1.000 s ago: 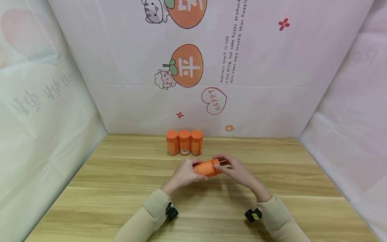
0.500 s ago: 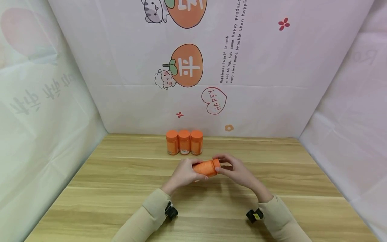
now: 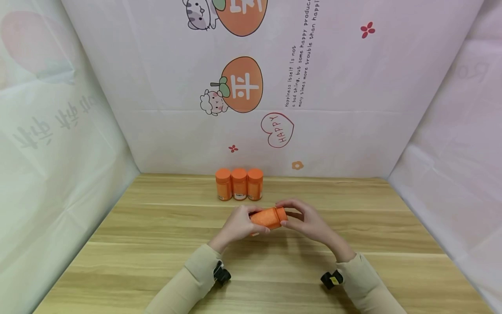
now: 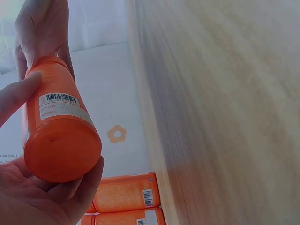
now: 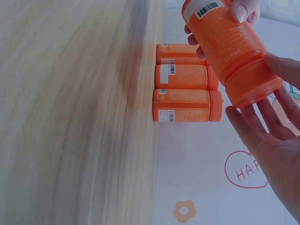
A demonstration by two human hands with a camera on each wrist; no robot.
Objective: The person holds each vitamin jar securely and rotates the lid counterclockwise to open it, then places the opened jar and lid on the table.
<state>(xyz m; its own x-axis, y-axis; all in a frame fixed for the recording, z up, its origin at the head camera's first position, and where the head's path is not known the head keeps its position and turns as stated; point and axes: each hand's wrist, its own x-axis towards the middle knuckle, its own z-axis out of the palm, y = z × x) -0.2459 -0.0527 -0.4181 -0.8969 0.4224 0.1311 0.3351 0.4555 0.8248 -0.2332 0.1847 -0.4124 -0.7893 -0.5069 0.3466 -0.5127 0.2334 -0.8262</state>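
Observation:
An orange plastic bottle (image 3: pixel 265 218) lies tilted between both hands above the table, its cap end pointing right. My left hand (image 3: pixel 238 224) grips its body near the base, thumb on one side and fingers curled round the other. In the left wrist view the base (image 4: pixel 63 150) and a white barcode label (image 4: pixel 62 106) face the camera. My right hand (image 3: pixel 311 223) holds the ribbed screw cap (image 5: pixel 253 83) by its edge, thumb on one side and fingertips on the other. The cap sits on the bottle's neck.
Three matching orange bottles (image 3: pixel 239 185) stand upright in a row at the back of the wooden table (image 3: pixel 164 226), just before a printed white backdrop (image 3: pixel 176 139). White sheets hang at the left (image 3: pixel 78 144) and right (image 3: pixel 451 144).
My right thumb and fingers have slid round the cap toward its outer end, and the right wrist has shifted slightly right. My left hand and the bottle are almost still.

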